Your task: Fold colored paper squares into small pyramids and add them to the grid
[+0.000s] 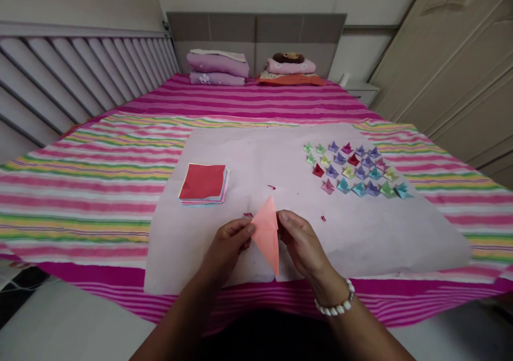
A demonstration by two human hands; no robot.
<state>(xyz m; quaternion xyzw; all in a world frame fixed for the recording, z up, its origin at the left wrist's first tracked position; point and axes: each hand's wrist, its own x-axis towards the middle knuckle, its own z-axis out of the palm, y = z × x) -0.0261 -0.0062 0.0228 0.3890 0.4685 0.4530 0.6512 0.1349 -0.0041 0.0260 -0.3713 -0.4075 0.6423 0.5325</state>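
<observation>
A folded sheet of salmon-pink origami paper (266, 231) is held up between my two hands near the front edge of the bed. My left hand (229, 243) pinches its left corner, thumb on top. At the right edge, the thumb and fingers of my right hand (302, 243) grip the paper, their tips partly hidden behind it. Left of my hands lies a stack of square coloured paper (203, 182), red on top. Several small folded paper pieces (352, 174) in many colours stand in rows at the right.
A large white sheet (256, 158) covers part of the striped bedspread (88, 190). Small red scraps (323, 219) lie on it. Folded bedding (218, 68) is stacked by the headboard (232, 28). A slatted rail (84, 72) runs along the left side.
</observation>
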